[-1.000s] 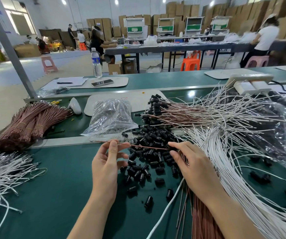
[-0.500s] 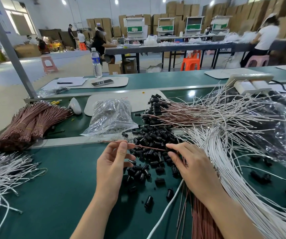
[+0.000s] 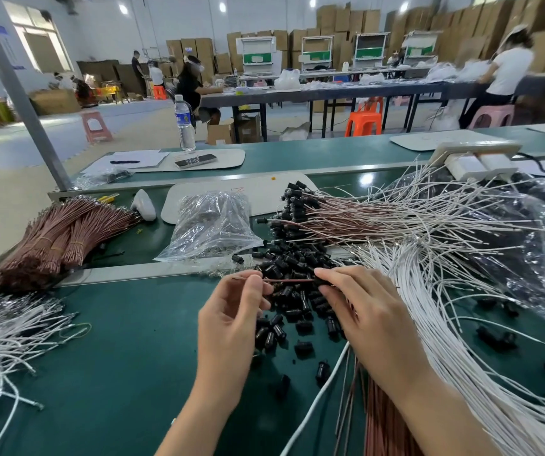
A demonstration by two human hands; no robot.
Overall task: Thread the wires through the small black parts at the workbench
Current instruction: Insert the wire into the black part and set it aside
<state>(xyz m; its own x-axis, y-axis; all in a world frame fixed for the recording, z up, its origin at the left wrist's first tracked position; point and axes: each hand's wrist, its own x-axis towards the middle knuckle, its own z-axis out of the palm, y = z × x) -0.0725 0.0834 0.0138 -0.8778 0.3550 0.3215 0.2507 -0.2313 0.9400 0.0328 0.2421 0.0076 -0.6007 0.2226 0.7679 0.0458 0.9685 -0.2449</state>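
- Pale walls [image 3: 106, 24] close a large hall, and a bright window [image 3: 34, 51] sits beyond the far left corner of the green table [image 3: 133, 340].
- Round ceiling lights [image 3: 222, 7] glow overhead.
- The floor [image 3: 152, 126] is tan, with a pale blue-grey strip [image 3: 17, 143] at left.
- Stacked cardboard boxes [image 3: 340, 24] line the back wall, with white-framed stands [image 3: 257, 55] bearing green panels before them.
- A long dark table [image 3: 330, 93] runs beyond the far edge, with an orange stool [image 3: 363, 121] under it and a pink stool [image 3: 95, 125] well to its left.
- A grey metal post [image 3: 17, 93] rises slanted from the far left corner.
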